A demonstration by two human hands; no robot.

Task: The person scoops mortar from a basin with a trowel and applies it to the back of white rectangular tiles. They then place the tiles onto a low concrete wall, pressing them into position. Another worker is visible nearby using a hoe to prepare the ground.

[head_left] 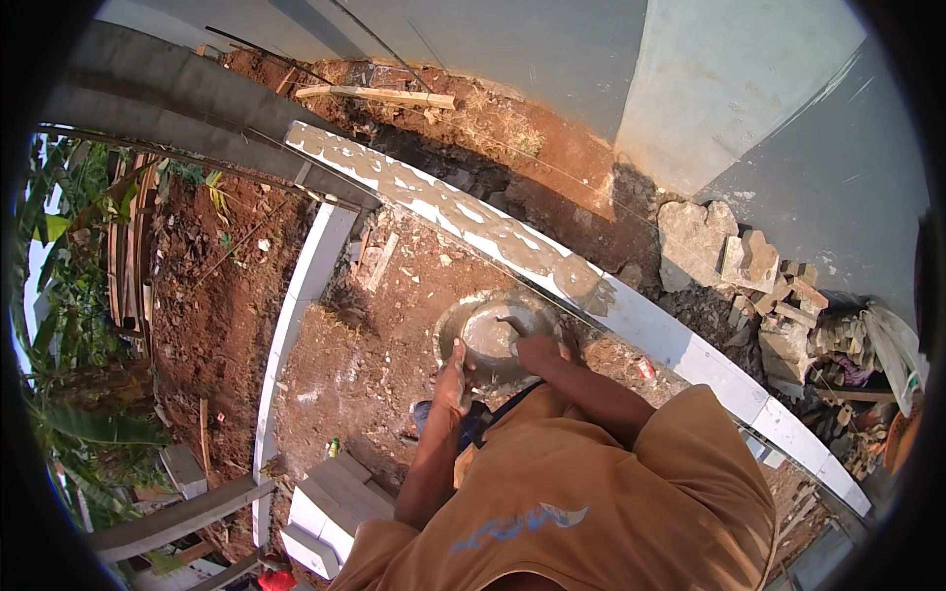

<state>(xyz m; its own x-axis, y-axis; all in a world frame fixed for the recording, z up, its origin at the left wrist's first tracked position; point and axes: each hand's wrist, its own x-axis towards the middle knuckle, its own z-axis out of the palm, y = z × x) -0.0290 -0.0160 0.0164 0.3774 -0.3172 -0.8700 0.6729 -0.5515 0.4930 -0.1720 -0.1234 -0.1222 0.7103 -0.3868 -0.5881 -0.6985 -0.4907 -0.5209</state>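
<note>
In front of me, on the dirt ground, is a round basin with wet grey mortar in it. My left hand grips the near-left rim, thumb pointing up. At the right side of the basin, my right hand is closed round a tool, apparently a trowel, whose dark curved end shows above the mortar. Its handle is hidden in my fist. Just beyond the basin runs a low wall of white blocks; patchy grey mortar coats its top from the far left to the middle.
A second white block wall runs along the left, with loose white blocks near its lower end. Broken concrete chunks lie at right by a grey wall. A wooden plank lies at the back; a can lies right of the basin.
</note>
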